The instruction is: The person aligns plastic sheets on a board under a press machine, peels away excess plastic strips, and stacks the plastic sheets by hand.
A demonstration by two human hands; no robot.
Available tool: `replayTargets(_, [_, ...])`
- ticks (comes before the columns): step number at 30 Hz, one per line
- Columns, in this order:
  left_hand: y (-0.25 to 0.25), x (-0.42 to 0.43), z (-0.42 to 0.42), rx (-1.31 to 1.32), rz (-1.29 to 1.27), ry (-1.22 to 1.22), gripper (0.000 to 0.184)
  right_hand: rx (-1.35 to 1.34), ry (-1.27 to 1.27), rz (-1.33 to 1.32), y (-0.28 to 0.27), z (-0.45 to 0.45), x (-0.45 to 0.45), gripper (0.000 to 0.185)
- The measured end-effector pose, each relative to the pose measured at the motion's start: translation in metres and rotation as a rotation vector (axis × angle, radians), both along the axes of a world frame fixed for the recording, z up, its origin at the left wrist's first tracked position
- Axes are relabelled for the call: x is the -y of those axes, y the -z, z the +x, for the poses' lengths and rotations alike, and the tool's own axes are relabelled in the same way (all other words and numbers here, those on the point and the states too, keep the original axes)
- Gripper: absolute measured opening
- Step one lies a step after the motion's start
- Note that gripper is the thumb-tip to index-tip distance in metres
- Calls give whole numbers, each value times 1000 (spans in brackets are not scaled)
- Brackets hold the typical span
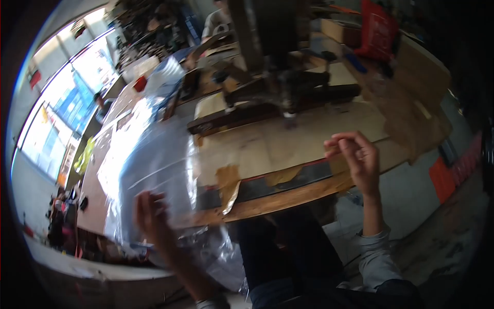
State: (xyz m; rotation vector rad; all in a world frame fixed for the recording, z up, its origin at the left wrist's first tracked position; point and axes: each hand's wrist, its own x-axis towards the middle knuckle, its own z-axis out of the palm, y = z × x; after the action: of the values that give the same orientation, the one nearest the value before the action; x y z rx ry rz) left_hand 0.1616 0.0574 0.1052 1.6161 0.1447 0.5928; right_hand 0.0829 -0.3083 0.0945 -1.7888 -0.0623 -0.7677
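My left hand [149, 211] is at the left, in front of a stack of clear plastic sheets [154, 159]. Motion blur smears its fingers, and I cannot tell whether it touches the plastic. Over the right part of a pale flat board [309, 134], my right hand [358, 159] is raised with its fingers bent and thumb against them, like a pinch. Whatever may be in that pinch is too small to make out. Behind the board's front part stands a dark machine [272, 46], its long dark bar [278, 109] lying across the board.
Brown tape pieces [228, 184] stick to the wooden table edge [272, 203]. Brown paper [411, 118] lies at the right, with a red bag [378, 31] and a cardboard box [340, 32] farther back. Another person [216, 23] is behind the machine. Loose plastic [216, 252] hangs below the edge.
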Motion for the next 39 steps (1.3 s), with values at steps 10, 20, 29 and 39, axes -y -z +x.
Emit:
replayTargets(10, [10,-307,191,-122,465,91,45,-530,635,-888,20,-54,174,62])
replayTargets(20, [5,-41,6,123,1391,140,56,-353,840,-780,44,-65,197,19])
replayTargets(29, [22,79,-40,212,1348,613,70,108,800,-1036,-19,-107,96,46])
replayTargets(39, [23,21,-6,-296,1435,530,83,-445,615,-860,51,-66,214,68])
